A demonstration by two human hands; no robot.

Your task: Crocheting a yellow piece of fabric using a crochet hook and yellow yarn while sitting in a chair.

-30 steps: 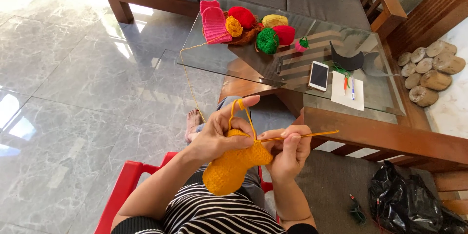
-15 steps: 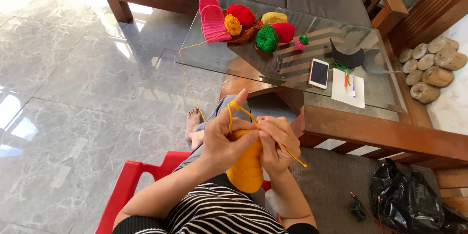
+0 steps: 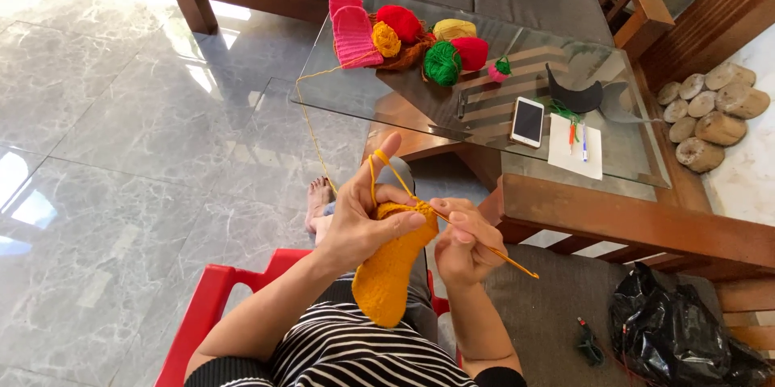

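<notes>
My left hand pinches the top edge of an orange crocheted piece that hangs down over my lap. Orange yarn loops over my raised left forefinger and runs up to the glass table. My right hand grips a thin orange crochet hook, its tip at the top of the piece, its tail pointing down to the right. I sit on a red plastic chair in a striped top.
A glass-topped wooden table ahead carries a pink knitted piece, yarn balls in red, yellow, orange and green, a phone, paper with pens. Grey sofa behind; black plastic bag and log rounds at right.
The orange piece has turned from spread flat to hanging narrow. The hook swung from pointing level rightward to slanting down-right, and both hands drew closer together.
</notes>
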